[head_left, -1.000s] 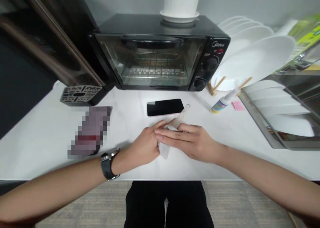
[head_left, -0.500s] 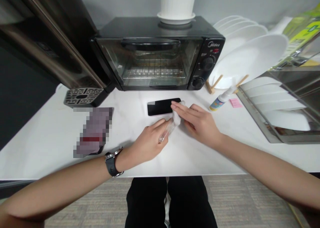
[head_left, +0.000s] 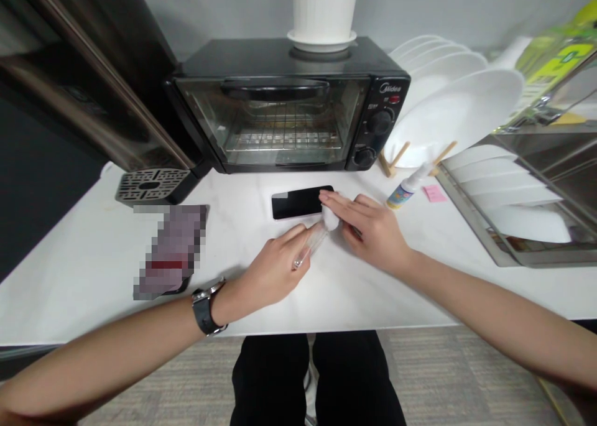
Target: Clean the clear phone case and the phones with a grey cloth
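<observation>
My left hand is closed around a clear, see-through phone case, which is held on edge above the counter. A white wad that looks like tissue lies against the case's far end. My right hand presses that wad with its fingers extended and held together. Just behind the hands a phone rests flat on the counter, dark screen up, its right end partly covered by my right fingertips. To the right of my right hand stands a small spray bottle with a colourful label.
A black toaster oven stands behind the phone, bearing a white pot. White plates lean in a wooden rack at right, by a pink sticky note and a sink. A blurred-out purple item lies left, near a dispenser's drip tray.
The whole view has shifted slightly. My hands keep nearly the same pose on the case, and the white wad shows a little more between them.
</observation>
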Motion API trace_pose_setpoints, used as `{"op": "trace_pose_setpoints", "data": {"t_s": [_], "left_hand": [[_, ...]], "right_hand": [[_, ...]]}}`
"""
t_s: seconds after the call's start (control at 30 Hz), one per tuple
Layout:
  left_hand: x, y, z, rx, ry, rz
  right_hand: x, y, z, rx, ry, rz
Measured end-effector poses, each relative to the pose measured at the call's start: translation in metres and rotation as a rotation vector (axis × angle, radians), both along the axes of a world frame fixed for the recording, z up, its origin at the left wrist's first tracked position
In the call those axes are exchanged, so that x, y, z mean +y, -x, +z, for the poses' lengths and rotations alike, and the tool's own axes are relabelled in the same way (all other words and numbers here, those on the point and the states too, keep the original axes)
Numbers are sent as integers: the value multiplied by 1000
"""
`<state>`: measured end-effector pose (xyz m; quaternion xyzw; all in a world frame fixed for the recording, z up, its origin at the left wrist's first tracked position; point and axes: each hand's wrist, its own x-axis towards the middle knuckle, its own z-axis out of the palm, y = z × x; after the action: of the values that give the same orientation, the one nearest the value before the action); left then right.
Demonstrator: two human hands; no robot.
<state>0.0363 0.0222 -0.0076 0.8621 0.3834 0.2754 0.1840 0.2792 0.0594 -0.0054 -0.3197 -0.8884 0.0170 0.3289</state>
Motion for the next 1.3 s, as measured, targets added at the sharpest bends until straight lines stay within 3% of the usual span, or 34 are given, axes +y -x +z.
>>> {"op": "trace_pose_setpoints", "data": {"t_s": [0.13, 0.2, 0.37, 0.43, 0.5, 0.6, 0.67, 0.73, 0.83, 0.9, 1.07, 1.13, 1.2, 1.3], "left_hand": [[1, 1, -7, -20, -19, -53], [1, 2, -8, -33, -13, -70], [0, 1, -1, -11, 24, -16], [0, 1, -1, -16, 22, -26], [0, 0, -3, -31, 10, -13], [1, 1, -8, -63, -37, -81], [2, 1, -9, -70, -66, -111], [2, 2, -8, -41, -51, -61], [1, 2, -3, -4, 6, -15], [1, 2, -2, -2, 17, -24], [2, 1, -6, -53, -12, -52], [2, 1, -7, -56, -5, -77], [2, 1, -6, -37, 5, -35], [1, 1, -2, -11, 21, -2]], "right_hand": [[-21, 17, 3, -66, -84, 304], [-21, 17, 3, -63, -120, 346], [8, -5, -1, 18, -40, -52], [10, -6, -1, 23, -13, -98], [1, 1, -1, -6, -5, 12], [-18, 15, 0, -69, -58, 295], [-21, 18, 1, -73, -98, 376], [-13, 12, 0, -51, -81, 275], [4, -2, -2, 3, -2, 8], [7, -4, -2, 13, 30, -29], [-16, 14, 0, -58, -56, 336], [-20, 17, 1, -73, -84, 403], [-16, 13, 1, -58, -69, 322], [0, 1, 0, -10, -13, 54]]}}
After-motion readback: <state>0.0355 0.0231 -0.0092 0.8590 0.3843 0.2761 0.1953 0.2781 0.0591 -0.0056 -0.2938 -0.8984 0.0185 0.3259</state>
